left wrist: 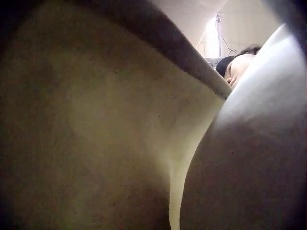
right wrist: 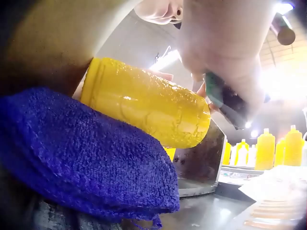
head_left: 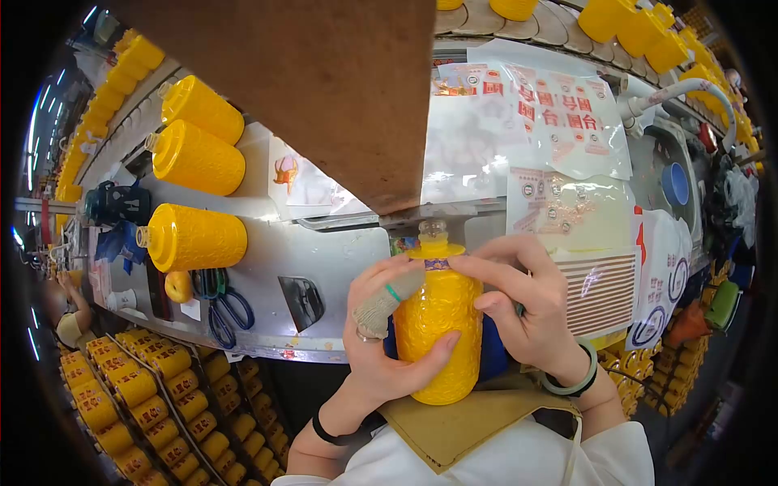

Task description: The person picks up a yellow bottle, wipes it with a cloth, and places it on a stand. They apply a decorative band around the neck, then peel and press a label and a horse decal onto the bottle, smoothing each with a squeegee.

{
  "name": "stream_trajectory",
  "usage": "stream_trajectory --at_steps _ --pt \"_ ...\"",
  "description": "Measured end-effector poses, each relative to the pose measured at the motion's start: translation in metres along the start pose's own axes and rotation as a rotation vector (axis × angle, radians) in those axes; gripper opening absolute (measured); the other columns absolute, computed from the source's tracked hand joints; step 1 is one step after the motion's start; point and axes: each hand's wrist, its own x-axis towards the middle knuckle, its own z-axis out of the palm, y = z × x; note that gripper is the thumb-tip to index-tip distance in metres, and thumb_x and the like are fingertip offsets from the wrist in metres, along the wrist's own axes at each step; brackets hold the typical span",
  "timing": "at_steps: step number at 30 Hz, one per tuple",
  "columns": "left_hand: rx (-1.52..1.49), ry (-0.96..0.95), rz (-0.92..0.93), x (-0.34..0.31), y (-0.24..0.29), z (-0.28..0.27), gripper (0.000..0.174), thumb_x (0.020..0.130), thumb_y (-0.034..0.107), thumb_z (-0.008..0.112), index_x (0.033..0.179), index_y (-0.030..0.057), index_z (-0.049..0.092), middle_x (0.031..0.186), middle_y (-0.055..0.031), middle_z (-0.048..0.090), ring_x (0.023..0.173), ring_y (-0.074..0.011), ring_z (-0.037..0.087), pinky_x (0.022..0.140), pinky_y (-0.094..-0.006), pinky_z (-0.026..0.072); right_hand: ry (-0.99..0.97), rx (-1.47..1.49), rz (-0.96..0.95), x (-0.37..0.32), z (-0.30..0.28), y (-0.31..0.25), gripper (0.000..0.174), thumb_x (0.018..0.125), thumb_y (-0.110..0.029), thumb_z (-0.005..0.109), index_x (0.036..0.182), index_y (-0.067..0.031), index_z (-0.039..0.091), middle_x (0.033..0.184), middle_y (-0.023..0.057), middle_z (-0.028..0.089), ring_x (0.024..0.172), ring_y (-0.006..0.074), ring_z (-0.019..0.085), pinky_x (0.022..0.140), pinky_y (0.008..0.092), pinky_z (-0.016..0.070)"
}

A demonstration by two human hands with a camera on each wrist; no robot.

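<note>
A yellow embossed bottle (head_left: 438,348) with a clear glass neck stands upright against the person's apron in the head view. The left hand (head_left: 385,324) grips it from the left, thumb across its front. Cloth finger covers (head_left: 377,314) wrap some of that hand's fingers. A narrow purple label (head_left: 437,264) lies just below the bottle's collar. The right hand (head_left: 531,312) touches the bottle by this label with an extended index finger, its thumb held apart. In the right wrist view, the bottle (right wrist: 144,105) appears beside a blue cloth (right wrist: 91,153). Apron and sleeve fill the left wrist view.
More yellow bottles (head_left: 198,237) lie in view to the left, near blue-handled scissors (head_left: 231,312) and a black holder (head_left: 301,303). Printed label sheets (head_left: 559,113) and a striped sheet (head_left: 598,296) lie right. A brown beam (head_left: 324,89) hides part of the bench.
</note>
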Motion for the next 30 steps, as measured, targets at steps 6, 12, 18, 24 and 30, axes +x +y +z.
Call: stream_trajectory --at_steps 6,12,18,24,30 --pt "0.013 -0.014 0.009 0.002 0.000 -0.001 0.059 0.073 0.013 0.086 0.125 0.0002 0.063 0.125 -0.0159 0.064 0.121 -0.0359 0.057 0.106 -0.0472 0.0456 0.002 0.022 -0.008 0.000 0.001 0.002 0.030 0.089 -0.017 0.075 0.117 -0.0090 0.077 0.104 0.0095 0.066 0.077 0.0202 0.054 0.067 0.0309 0.0465" --pt "0.014 -0.018 0.006 0.002 -0.001 -0.001 0.059 0.072 0.014 0.086 0.125 0.0009 0.063 0.124 -0.0156 0.065 0.121 -0.0356 0.056 0.106 -0.0473 0.0455 -0.017 0.039 0.005 0.001 0.000 0.003 0.030 0.088 -0.014 0.074 0.118 -0.0091 0.077 0.104 0.0097 0.065 0.077 0.0194 0.054 0.067 0.0303 0.0465" --pt "0.043 -0.025 -0.003 0.002 0.002 -0.001 0.060 0.074 0.015 0.086 0.127 -0.0002 0.063 0.126 -0.0156 0.063 0.123 -0.0348 0.055 0.107 -0.0457 0.0446 -0.016 0.048 0.003 0.002 0.000 0.003 0.030 0.089 -0.014 0.074 0.118 -0.0093 0.077 0.103 0.0096 0.064 0.077 0.0192 0.055 0.067 0.0304 0.0470" --pt "0.023 -0.041 -0.003 0.001 0.000 -0.001 0.061 0.074 0.016 0.086 0.128 -0.0006 0.062 0.127 -0.0155 0.063 0.125 -0.0343 0.054 0.107 -0.0446 0.0444 -0.015 0.046 0.001 0.002 0.000 0.003 0.028 0.091 -0.016 0.073 0.118 -0.0091 0.077 0.103 0.0096 0.064 0.076 0.0188 0.055 0.067 0.0304 0.0475" --pt "0.039 -0.126 0.012 0.005 0.002 -0.011 0.067 0.075 0.024 0.090 0.130 -0.0007 0.060 0.132 -0.0157 0.059 0.128 -0.0328 0.053 0.107 -0.0445 0.0443 -0.004 0.053 -0.009 0.003 0.000 0.002 0.028 0.091 -0.015 0.073 0.117 -0.0088 0.077 0.102 0.0099 0.065 0.078 0.0194 0.057 0.068 0.0306 0.0493"
